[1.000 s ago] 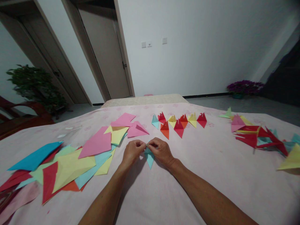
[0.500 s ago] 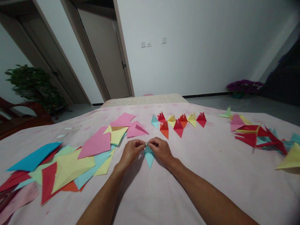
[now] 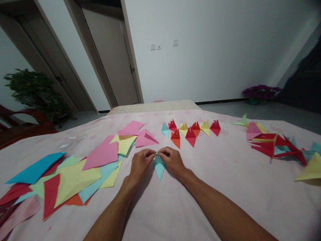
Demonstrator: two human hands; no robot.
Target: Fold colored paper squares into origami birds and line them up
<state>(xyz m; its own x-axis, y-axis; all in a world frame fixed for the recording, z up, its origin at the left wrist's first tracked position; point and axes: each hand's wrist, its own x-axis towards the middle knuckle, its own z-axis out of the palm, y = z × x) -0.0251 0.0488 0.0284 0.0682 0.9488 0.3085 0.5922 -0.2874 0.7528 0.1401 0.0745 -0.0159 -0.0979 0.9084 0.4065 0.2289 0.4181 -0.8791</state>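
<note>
A light-blue folded paper crane (image 3: 159,168) is held at its top end between both hands, its pointed end hanging toward me. My left hand (image 3: 143,164) pinches the top tip from the left with thumb and forefinger. From the right, my right hand (image 3: 173,161) pinches the same tip, the fingertips of both hands nearly meeting. The fingers partly cover the small top folds. Beyond the hands stand several folded cranes, among them a red one (image 3: 191,136), an orange one (image 3: 176,138) and a light-blue one (image 3: 165,129).
Loose coloured sheets, including a yellow sheet (image 3: 77,179) and a pink sheet (image 3: 102,153), overlap on the left. On the right lies a pile of folded pieces with a red one (image 3: 263,147) and a yellow one (image 3: 309,170). A pink cloth (image 3: 225,207) covers the table.
Both hands keep their pinch on the light-blue crane with hardly any movement. The whole view has shifted very slightly.
</note>
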